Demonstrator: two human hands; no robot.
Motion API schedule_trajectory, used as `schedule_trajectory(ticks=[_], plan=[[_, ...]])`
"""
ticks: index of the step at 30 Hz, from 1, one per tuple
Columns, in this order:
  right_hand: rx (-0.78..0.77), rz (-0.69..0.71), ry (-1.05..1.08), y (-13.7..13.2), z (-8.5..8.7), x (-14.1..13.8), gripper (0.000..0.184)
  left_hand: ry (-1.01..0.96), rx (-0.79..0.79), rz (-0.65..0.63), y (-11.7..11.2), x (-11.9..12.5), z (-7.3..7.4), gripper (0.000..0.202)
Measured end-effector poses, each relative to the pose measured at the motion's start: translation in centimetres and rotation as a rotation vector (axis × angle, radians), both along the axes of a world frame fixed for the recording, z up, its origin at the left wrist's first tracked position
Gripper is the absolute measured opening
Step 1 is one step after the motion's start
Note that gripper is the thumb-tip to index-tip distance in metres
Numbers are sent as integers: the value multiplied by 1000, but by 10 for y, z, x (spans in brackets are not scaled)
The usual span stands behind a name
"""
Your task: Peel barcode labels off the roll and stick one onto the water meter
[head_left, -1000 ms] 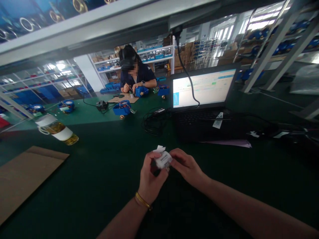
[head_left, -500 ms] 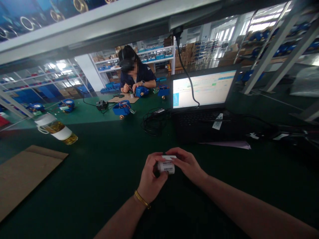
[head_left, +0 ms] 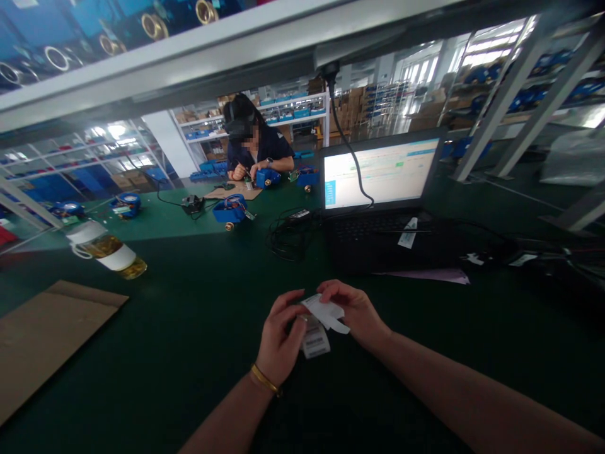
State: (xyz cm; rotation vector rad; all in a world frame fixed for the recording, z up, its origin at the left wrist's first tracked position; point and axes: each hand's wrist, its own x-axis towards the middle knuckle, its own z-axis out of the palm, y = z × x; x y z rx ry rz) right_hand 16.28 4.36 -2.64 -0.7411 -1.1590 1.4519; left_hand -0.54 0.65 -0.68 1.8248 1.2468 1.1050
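Note:
Over the green bench, near its front middle, my two hands meet around a small roll of white barcode labels (head_left: 316, 338). My left hand (head_left: 278, 343), with a gold bangle at the wrist, is closed round the roll from the left. My right hand (head_left: 355, 313) pinches a loose white strip of label backing (head_left: 329, 313) that stands up and away from the roll. Barcode print shows on the roll's lower face.
An open laptop (head_left: 378, 189) with a lit screen stands just behind my hands, cables (head_left: 288, 236) coiled to its left. A glass cup of tea (head_left: 108, 250) lies at the left, a cardboard sheet (head_left: 42, 334) in front of it. A person works on blue meters (head_left: 230, 209) across the bench.
The roll has dropped lower in my left hand, and my right hand has drawn a strip of label paper out from it. The view has shifted slightly.

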Motion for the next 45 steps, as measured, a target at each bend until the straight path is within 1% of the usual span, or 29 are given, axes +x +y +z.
schedule_trajectory(ticks=[3,6,9,11,12,15,17,19,22,24,25,27,29,31,33,34,37,39,42,45], plan=[[-3,23,-10,-1,0,1,14,-51,-62,-4,2,0,0,27],[12,23,-39,-1,1,1,7,-62,-73,-6,2,1,1,26],[-66,32,-7,-3,4,1,10,-41,-46,22,2,1,2,24],[-130,75,36,-5,6,1,12,-30,-31,45,2,1,2,23],[-135,99,46,-6,7,1,15,-28,-24,56,2,1,2,23],[-65,127,5,-6,8,1,27,-28,0,77,3,0,2,23],[-25,110,-45,-5,7,2,31,-34,8,70,2,0,2,20],[-10,81,-102,-3,5,3,31,-34,-3,80,2,-1,1,16],[3,60,-154,-1,3,4,30,-39,1,157,2,-2,0,12],[17,66,-166,0,4,4,29,-100,13,178,3,-3,-1,5],[29,71,-177,-1,4,4,28,-145,9,160,4,-4,-2,4],[64,90,-235,-2,7,4,22,-227,-32,74,5,-5,-2,18],[142,104,-343,-4,10,5,16,-256,-110,-29,6,-7,-1,28],[255,99,-459,-6,14,6,14,-232,-186,-91,6,-8,0,28],[352,77,-530,-7,18,6,17,-168,-198,-97,6,-8,1,24],[373,67,-546,-8,19,6,17,-132,-182,-83,6,-9,2,20],[333,42,-563,-8,20,6,16,-51,-148,-42,7,-8,3,13],[291,24,-570,-7,19,7,15,-63,-195,-34,7,-7,3,12],[216,51,-525,-3,15,9,18,-174,-333,-26,8,-7,2,15],[51,155,-359,1,10,10,22,-304,-454,9,9,-8,0,17]])
